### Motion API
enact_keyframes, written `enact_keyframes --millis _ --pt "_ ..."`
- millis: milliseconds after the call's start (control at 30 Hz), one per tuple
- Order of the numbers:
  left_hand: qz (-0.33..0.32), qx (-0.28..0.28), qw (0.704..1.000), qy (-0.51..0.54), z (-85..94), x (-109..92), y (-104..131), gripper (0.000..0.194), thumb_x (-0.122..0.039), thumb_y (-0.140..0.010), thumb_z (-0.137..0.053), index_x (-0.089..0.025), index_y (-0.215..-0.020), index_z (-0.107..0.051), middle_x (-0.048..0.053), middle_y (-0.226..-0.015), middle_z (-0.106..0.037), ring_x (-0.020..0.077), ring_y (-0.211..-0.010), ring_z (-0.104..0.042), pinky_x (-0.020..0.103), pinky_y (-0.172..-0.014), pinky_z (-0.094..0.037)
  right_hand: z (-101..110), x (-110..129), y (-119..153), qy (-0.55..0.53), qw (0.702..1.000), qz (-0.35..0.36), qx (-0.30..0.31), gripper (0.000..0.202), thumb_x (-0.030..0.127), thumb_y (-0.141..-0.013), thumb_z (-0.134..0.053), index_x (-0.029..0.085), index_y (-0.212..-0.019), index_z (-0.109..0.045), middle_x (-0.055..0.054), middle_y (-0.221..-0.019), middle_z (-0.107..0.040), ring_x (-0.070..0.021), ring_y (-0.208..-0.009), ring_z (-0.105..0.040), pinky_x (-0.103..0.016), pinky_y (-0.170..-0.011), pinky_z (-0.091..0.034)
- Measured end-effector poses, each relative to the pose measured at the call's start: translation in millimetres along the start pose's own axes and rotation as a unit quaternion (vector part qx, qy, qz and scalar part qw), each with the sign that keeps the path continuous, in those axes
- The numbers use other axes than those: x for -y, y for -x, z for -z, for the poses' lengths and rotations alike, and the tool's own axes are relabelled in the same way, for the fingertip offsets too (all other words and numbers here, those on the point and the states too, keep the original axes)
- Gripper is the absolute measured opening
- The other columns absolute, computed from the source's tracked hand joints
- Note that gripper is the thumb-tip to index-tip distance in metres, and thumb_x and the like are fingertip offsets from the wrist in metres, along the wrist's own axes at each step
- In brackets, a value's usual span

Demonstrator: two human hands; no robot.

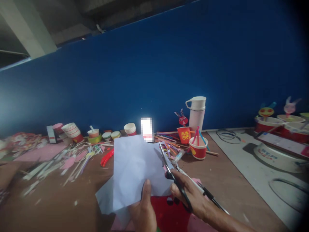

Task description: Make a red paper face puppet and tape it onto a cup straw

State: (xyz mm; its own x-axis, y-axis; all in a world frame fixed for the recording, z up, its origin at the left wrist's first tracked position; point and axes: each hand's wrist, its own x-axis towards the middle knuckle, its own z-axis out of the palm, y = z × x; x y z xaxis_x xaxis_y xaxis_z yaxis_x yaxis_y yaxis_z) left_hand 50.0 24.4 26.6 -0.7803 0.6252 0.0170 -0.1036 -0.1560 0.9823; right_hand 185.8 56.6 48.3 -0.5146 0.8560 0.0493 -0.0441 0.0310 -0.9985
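Left grip (145, 209) pinches flat, rectangular paper (135, 170); right grip (191, 191) encloses slim metal scissors (178, 186).

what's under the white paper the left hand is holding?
Showing past the white paper: a pale sheet at lower left, something red below. Whatever lies behind the paper's middle is covered.

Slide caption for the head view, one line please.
Left hand holds a white paper sheet; right hand holds black-handled metal scissors at its right edge, over a brown table.
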Motion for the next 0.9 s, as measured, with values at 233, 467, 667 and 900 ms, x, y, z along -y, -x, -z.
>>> enact_keyframes --millis 233,467,667,900 --pt "0.019 0.019 0.999 -0.038 4.3 -8.3 -3.0 0.028 -0.026 -0.061 -0.074 -0.013 -0.085 -0.067 0.01 -0.095 -0.07 0.0302 -0.105 -0.059 0.04 -0.096 -0.044 -3.8 6.5 -1.0 -0.016 0.999 -0.01 -0.031 0.035 0.051 -0.073 -0.06 0.018 -0.08 -0.049 0.004 -0.062 -0.046 -0.01 -0.052 -0.048 -0.02 -0.047 -0.041" --pt "0.027 0.018 0.999 -0.039 0.3 -12.2 0.1 0.022 -0.028 -0.063 -0.072 -0.014 -0.08 -0.067 0.01 -0.09 -0.071 0.0295 -0.107 -0.058 0.039 -0.095 -0.044 -5.7 6.7 -1.7 -0.048 0.998 -0.004 -0.035 0.038 0.051 -0.068 -0.065 0.018 -0.076 -0.048 0.008 -0.052 -0.039 -0.0061 -0.044 -0.038 -0.017 -0.041 -0.037" --pt "0.061 -0.011 0.998 -0.034 -3.6 -9.2 2.7 0.036 -0.036 -0.066 -0.069 -0.007 -0.088 -0.067 0.016 -0.099 -0.069 0.0325 -0.104 -0.059 0.042 -0.09 -0.048 -7.9 8.9 -1.6 -0.051 0.997 -0.004 -0.05 0.04 0.052 -0.067 -0.067 0.017 -0.078 -0.05 0.008 -0.05 -0.042 -0.006 -0.042 -0.038 -0.017 -0.039 -0.033" --pt "0.093 0.032 0.994 -0.05 -1.0 -17.0 2.9 0.027 -0.034 -0.066 -0.07 -0.01 -0.079 -0.069 0.015 -0.092 -0.071 0.0317 -0.098 -0.062 0.038 -0.084 -0.052 -9.7 1.7 -2.7 -0.061 0.994 -0.024 -0.083 0.043 0.055 -0.069 -0.064 0.016 -0.08 -0.052 0.008 -0.045 -0.041 -0.0062 -0.039 -0.038 -0.016 -0.037 -0.03"
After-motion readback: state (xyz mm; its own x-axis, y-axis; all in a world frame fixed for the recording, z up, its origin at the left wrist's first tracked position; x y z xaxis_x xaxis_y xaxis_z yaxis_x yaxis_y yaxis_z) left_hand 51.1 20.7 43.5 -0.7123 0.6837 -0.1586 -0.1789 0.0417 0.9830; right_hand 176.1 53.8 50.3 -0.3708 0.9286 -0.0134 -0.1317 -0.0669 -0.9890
